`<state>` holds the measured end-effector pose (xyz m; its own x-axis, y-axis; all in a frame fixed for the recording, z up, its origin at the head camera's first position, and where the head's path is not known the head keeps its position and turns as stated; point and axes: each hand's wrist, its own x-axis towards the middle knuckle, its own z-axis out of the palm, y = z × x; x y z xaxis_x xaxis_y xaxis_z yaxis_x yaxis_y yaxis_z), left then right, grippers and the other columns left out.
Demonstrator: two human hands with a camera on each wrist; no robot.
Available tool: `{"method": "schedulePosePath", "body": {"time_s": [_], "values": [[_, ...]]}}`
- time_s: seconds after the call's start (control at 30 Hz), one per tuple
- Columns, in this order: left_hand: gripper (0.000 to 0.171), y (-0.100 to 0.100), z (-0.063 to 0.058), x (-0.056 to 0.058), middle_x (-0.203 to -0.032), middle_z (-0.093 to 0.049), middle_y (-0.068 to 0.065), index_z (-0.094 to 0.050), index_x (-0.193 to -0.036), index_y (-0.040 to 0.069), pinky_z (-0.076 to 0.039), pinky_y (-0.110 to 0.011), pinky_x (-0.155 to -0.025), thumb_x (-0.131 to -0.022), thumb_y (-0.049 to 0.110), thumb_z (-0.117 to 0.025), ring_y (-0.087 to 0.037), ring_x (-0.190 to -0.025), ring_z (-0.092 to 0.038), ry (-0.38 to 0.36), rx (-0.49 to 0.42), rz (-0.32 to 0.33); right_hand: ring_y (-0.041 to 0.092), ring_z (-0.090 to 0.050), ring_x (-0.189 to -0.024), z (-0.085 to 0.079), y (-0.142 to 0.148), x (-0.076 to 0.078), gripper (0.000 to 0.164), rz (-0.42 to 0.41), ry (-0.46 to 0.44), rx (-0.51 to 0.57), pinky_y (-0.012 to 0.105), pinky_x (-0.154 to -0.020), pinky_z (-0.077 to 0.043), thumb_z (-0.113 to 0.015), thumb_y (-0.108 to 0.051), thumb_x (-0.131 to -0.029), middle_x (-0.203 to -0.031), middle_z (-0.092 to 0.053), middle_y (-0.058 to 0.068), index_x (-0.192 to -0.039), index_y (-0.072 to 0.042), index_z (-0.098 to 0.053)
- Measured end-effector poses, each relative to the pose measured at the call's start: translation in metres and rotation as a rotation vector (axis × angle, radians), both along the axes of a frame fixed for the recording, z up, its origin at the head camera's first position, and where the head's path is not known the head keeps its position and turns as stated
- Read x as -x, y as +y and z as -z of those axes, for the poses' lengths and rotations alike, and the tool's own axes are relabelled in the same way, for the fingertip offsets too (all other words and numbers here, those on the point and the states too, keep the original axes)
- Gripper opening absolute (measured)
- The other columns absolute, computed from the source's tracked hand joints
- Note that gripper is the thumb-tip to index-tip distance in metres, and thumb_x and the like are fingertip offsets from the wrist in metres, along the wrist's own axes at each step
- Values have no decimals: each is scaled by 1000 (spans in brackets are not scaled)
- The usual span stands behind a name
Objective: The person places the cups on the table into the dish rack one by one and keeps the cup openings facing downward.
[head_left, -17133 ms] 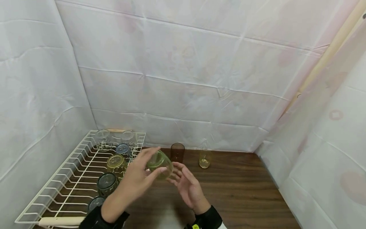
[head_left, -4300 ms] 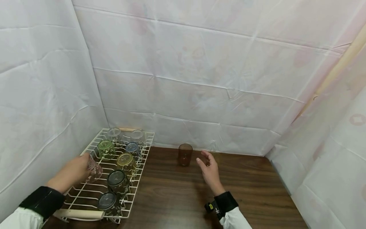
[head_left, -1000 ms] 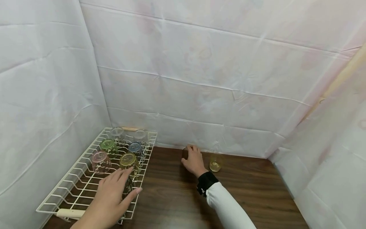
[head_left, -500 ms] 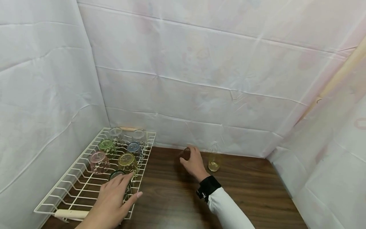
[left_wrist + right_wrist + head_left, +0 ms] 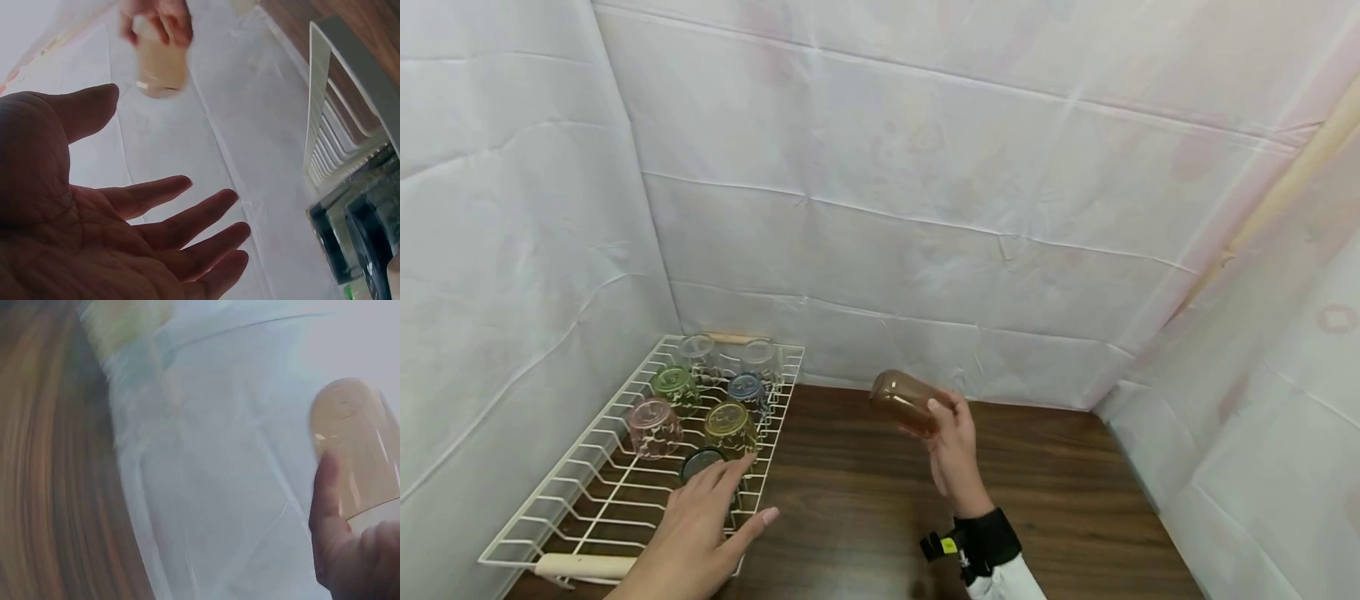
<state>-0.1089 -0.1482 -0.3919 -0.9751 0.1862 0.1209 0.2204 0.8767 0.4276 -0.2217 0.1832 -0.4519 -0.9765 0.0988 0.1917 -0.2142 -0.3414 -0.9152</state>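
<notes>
My right hand (image 5: 955,454) grips a smooth brown glass tumbler (image 5: 904,402) above the table, tilted on its side with the base toward the upper left. In the right wrist view the thumb lies along the tumbler (image 5: 359,444). My left hand (image 5: 696,525) hovers palm down over the front right of the rack, fingers spread and holding nothing. It partly covers a dark glass (image 5: 702,461); whether it touches this glass I cannot tell. The left wrist view shows its loosely extended fingers, with the tumbler (image 5: 162,65) beyond.
A white wire rack (image 5: 550,500) at left bears several upturned glasses, among them pink (image 5: 653,427), green (image 5: 675,388), yellow (image 5: 730,423) and blue (image 5: 747,390). White sheeting (image 5: 880,208) surrounds the wooden table (image 5: 842,500). A blurred yellowish thing (image 5: 125,325) shows in the right wrist view.
My right hand has lifted the brown tumbler off the table and tipped it sideways. The left hand stays over the rack. Earlier the pink and green glasses were set on the rack.
</notes>
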Motion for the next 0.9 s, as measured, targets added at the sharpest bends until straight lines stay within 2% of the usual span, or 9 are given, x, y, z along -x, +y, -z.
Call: {"method": "schedulePosePath", "body": {"time_s": [0.03,0.1,0.23,0.33,0.43,0.53,0.63,0.9], "values": [[77,0,0,0,-149,-60,-26,-52,-156,8,-43,-80,-102,-99,58,-69,-52,-140,-54,26,-7,0,11,-68,-109,-2,3,-5,24,-55,16,99,28,-89,-63,-52,-26,-114,-125,-65,-1,-134,-15,-51],[75,0,0,-1,-147,-61,-26,-54,-155,9,-44,-79,-102,-99,55,-71,-51,-139,-55,66,-20,-1,13,-71,-110,-4,10,-14,21,-199,34,280,30,-89,-64,-40,-28,-117,-124,-69,-3,-128,-19,-55],[73,2,0,0,-147,-62,-25,-54,-155,9,-44,-78,-104,-99,53,-72,-50,-139,-56,80,-47,0,12,-67,-117,-4,15,-31,48,-435,35,507,25,-94,-61,-20,-35,-118,-128,-70,-3,-126,-20,-65],[73,4,1,-1,-147,-62,-25,-54,-155,10,-43,-78,-104,-100,53,-72,-50,-139,-55,68,-67,8,13,-66,-118,-1,11,-42,57,-526,-1,655,24,-93,-61,-16,-39,-117,-128,-69,1,-124,-15,-66],[72,8,0,-1,-149,-62,-24,-54,-156,11,-43,-78,-105,-100,53,-71,-50,-140,-55,44,-83,16,18,-67,-122,3,5,-51,57,-575,-18,759,22,-91,-61,-17,-43,-116,-129,-68,5,-125,-11,-63],[71,11,-1,-2,-148,-63,-22,-54,-155,13,-43,-77,-107,-100,54,-71,-48,-139,-56,39,-89,21,23,-69,-126,3,-2,-54,56,-607,-1,812,22,-90,-61,-20,-43,-115,-132,-68,8,-128,-8,-62],[70,13,-3,-3,-147,-63,-21,-54,-155,13,-43,-77,-107,-100,54,-71,-47,-139,-57,45,-91,22,24,-69,-127,2,-5,-55,58,-625,10,823,22,-90,-61,-20,-42,-115,-133,-69,9,-129,-7,-63],[70,17,-3,-6,-149,-63,-21,-56,-154,13,-44,-75,-108,-99,54,-72,-48,-138,-57,44,-108,32,24,-71,-122,5,-7,-55,57,-594,-41,836,21,-87,-61,-17,-42,-114,-129,-71,9,-124,-8,-62]]}}
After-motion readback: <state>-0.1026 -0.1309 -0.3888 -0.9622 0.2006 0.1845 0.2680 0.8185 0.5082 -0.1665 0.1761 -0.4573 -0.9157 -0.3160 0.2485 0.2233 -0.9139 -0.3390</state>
